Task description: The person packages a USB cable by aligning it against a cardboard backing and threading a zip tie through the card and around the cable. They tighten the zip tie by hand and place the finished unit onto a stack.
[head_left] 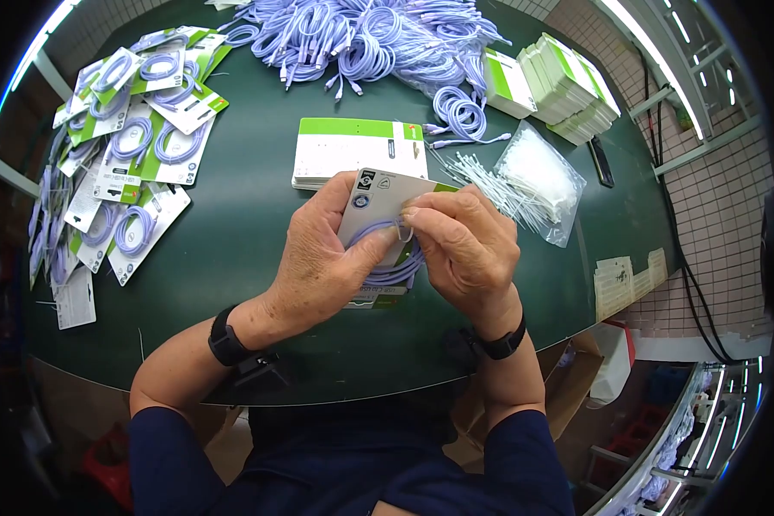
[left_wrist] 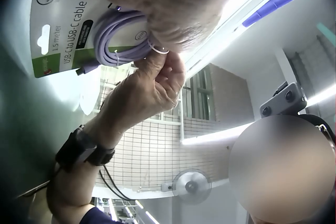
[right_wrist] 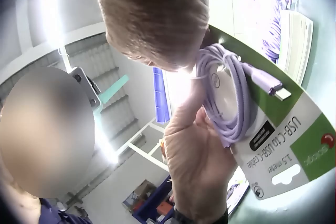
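In the head view the left hand (head_left: 311,258) grips a white and green card (head_left: 391,191) with a coiled purple cable (head_left: 394,272) against it. The right hand (head_left: 469,245) pinches a thin white tie (head_left: 402,230) at the coil's upper edge, close to the left thumb. The left wrist view shows the printed side of the card (left_wrist: 58,29), the coil (left_wrist: 122,37) lying on it and the tie (left_wrist: 158,50) looped at the card's edge. In the right wrist view a cable plug (right_wrist: 282,93) sticks out beside the coil (right_wrist: 236,95).
A stack of cards (head_left: 361,148) lies just beyond the hands. Carded cables (head_left: 133,138) are piled at the left, loose purple cables (head_left: 344,34) at the back. White ties (head_left: 499,191), a plastic bag (head_left: 542,176), card stacks (head_left: 563,82) and a dark object (head_left: 601,162) are at the right.
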### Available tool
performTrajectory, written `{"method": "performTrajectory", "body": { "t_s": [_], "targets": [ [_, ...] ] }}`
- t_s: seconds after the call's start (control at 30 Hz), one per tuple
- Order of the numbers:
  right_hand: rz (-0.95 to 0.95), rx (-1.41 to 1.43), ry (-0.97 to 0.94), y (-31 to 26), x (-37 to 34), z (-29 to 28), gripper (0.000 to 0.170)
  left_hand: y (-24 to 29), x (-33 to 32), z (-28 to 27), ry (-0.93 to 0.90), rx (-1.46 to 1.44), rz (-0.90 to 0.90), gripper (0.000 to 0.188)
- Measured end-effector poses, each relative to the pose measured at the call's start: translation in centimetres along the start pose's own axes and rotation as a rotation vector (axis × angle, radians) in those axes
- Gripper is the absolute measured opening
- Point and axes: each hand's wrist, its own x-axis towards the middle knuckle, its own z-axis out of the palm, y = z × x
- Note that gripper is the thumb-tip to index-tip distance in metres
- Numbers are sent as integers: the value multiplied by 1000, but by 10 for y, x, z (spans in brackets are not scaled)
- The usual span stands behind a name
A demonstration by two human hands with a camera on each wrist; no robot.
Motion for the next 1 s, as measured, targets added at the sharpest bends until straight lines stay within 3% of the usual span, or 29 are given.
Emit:
{"method": "performTrajectory", "body": {
  "t_s": [0.3,0.47,0.57,0.6,0.7,0.83,1.0],
  "targets": [
    [211,148,-70,0,-2,-8,27,3,4,-4,-65,52,14,42],
    [480,291,157,7,1,-21,24,14,4,-2,-69,-15,-49,42],
    [1006,849,125,23,0,-20,24,19,0,1,-117,-52,-98,42],
    [1017,855,158,25,-3,-18,24,18,-1,1,-131,-50,-79,41],
    [1178,1400,-188,27,-12,-10,24,17,-4,2,-189,-37,-54,41],
    [975,1537,-200,30,-20,-2,22,20,-8,1,-231,-19,-15,40],
    [978,1568,-190,33,-24,0,24,18,-11,4,-236,1,-36,40]
  ]
}}
